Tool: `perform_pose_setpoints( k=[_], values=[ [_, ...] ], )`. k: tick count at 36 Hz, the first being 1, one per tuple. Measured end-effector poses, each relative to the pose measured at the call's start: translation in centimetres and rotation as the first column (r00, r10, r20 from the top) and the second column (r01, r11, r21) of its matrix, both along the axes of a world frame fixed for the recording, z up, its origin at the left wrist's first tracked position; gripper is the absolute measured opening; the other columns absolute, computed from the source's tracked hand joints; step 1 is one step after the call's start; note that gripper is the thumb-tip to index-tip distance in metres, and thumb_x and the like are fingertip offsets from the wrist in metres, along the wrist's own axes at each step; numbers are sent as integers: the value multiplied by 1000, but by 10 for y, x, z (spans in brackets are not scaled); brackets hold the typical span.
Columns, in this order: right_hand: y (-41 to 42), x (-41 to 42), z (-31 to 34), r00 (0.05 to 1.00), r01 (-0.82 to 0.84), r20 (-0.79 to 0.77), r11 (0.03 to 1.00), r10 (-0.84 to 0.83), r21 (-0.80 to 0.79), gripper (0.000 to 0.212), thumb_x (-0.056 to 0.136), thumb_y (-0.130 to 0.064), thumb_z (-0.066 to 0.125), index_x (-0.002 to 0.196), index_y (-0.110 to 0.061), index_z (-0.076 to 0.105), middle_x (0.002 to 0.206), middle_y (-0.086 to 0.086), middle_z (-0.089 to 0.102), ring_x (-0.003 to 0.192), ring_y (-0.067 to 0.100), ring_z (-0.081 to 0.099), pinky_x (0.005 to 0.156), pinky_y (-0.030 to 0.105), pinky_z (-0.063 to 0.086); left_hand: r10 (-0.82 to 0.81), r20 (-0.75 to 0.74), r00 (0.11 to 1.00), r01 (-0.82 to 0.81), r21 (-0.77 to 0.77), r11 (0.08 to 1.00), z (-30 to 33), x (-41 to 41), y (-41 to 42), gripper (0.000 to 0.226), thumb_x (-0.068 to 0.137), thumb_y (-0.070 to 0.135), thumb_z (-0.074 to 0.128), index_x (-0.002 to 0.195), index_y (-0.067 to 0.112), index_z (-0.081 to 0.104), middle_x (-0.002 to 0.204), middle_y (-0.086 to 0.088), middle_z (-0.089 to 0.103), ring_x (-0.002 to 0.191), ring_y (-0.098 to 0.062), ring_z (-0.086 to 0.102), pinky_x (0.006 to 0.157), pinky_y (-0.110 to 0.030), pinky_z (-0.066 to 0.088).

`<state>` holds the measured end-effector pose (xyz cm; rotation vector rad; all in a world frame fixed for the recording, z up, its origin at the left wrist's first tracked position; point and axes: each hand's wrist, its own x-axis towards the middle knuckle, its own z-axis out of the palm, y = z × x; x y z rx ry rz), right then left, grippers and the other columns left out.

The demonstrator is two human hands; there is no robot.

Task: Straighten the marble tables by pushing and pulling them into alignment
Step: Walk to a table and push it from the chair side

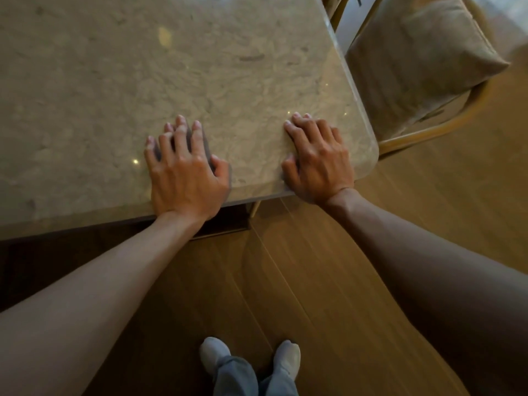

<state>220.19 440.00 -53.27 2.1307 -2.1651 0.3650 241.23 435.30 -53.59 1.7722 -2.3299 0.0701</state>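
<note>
Both hands pressed flat on the marble bench, set to shift it.
Left hand (185,172) and right hand (317,158) lie open near the marble bench (114,81) corner beside the chair (423,67); next likely a steady push or pull.

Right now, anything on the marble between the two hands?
Nothing. In the head view, only bare beige marble tabletop separates the left hand from the right hand; both lie flat near its front edge.

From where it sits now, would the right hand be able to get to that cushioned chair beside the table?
Probably yes. The right hand lies flat on the marble table near its rounded corner, and the chair stands just past that edge with nothing between them.
</note>
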Motion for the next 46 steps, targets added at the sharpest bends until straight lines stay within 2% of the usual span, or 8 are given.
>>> perform_pose_setpoints(
  k=[46],
  values=[
    [-24,-20,-7,998,-59,-20,997,58,-54,56,94,-38,41,138,-6,53,143,17,54,132,34,49,108,47,39,29,-12,1000,-28,68,997,-2,-17,-14,63,94,36,34,150,6,37,154,-20,38,140,-37,36,117,-57,22]
  ],
)
